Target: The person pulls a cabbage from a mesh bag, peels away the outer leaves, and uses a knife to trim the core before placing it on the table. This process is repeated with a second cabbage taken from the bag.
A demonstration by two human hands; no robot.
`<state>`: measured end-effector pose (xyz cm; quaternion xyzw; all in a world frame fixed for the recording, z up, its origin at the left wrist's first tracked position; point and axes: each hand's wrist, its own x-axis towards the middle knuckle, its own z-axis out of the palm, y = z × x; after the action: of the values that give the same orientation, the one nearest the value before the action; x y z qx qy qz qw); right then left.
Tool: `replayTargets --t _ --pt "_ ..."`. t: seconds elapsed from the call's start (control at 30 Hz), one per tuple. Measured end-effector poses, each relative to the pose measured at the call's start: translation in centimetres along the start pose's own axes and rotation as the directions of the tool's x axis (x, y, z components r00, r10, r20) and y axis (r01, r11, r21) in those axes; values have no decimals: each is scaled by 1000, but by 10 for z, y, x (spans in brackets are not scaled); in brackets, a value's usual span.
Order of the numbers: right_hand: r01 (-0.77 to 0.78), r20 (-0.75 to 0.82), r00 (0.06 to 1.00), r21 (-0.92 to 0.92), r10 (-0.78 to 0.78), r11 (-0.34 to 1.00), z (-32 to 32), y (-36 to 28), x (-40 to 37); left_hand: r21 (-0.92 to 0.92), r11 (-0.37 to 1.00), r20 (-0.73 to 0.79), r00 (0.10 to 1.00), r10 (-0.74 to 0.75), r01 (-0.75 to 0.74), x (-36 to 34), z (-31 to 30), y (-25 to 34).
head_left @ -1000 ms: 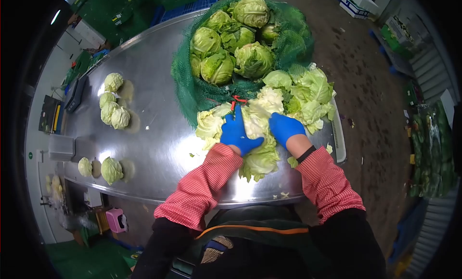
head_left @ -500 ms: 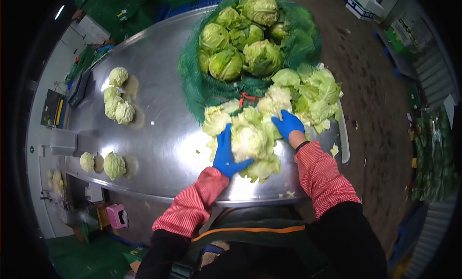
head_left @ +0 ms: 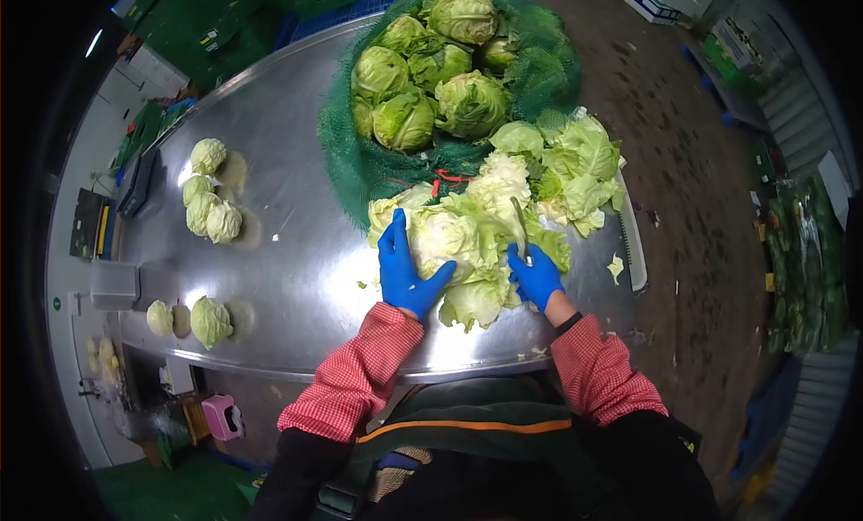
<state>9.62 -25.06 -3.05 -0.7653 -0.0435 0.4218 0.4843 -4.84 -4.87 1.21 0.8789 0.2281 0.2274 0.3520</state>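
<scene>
A partly stripped pale cabbage point(head_left: 445, 240) lies among loose outer leaves near the front of the steel table. My left hand point(head_left: 407, 267), in a blue glove, holds its left side with the thumb spread from the fingers. My right hand point(head_left: 538, 276), also gloved in blue, is closed around the handle of what looks like a small knife point(head_left: 520, 222). Its thin, slightly curved blade points away from me, over the leaves right of the cabbage; the handle is mostly hidden in the fist. Detached leaves point(head_left: 584, 166) are heaped beyond my right hand.
Behind the cabbage, a green net bag point(head_left: 346, 175) holds several untrimmed cabbages point(head_left: 472, 105). Several trimmed heads point(head_left: 211, 321) stand on the left of the steel table point(head_left: 297, 278). A pale tray edge point(head_left: 635, 242) runs along the right side. A pink stool point(head_left: 218, 418) is below left.
My right hand has come back toward me from the leaves and now grips the knife. My left hand stays on the cabbage. The whole view has shifted slightly.
</scene>
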Motion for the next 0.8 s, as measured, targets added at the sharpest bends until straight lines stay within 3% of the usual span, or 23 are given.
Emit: replayTargets --t 0.1,0.17,0.27,0.33,0.4,0.43,0.53,0.6,0.63,0.67,0.7,0.73,0.8 --pt "180 -176 957 -253 -229 951 39 -30 -5 203 979 -20 1000 6 -2 -13 19 7" --pt "228 -218 896 -525 -388 820 59 -51 -11 219 976 8 1000 -3 1 -7 24 16" --pt "339 -128 911 -311 -393 888 48 -44 -7 152 988 22 1000 -18 14 -1 23 15" --pt "283 -75 945 -295 -317 913 40 -34 -10 56 998 8 1000 -13 12 -3 20 11" --pt "212 3 976 -249 -218 945 40 -17 -9 100 994 21 999 36 -38 -7 18 10" --pt "267 -114 941 -322 -318 908 41 -11 -10 122 990 24 998 65 -67 -6 17 11" --pt "84 -117 989 -75 -93 994 12 7 0 -180 972 15 989 -148 148 3 10 -19" --pt "108 -99 985 -300 -143 948 -6 31 20 -171 984 108 994 -26 44 4 -1 -33" --pt "193 -97 958 -479 -270 856 -8 12 9 -129 991 178 983 51 -28 5 -10 -28" --pt "279 -93 926 -486 -366 829 -11 -7 -3 -93 990 250 961 122 -102 7 -18 -21" --pt "359 -87 886 -492 -455 793 -8 -40 -22 15 970 372 902 219 -242 9 -23 -16" --pt "434 -81 839 -496 -538 752 -3 -60 -29 10 914 504 792 345 -405 17 -33 -4" --pt "586 59 752 -516 -656 625 5 -81 -12 73 714 717 534 447 -696 28 -39 14"
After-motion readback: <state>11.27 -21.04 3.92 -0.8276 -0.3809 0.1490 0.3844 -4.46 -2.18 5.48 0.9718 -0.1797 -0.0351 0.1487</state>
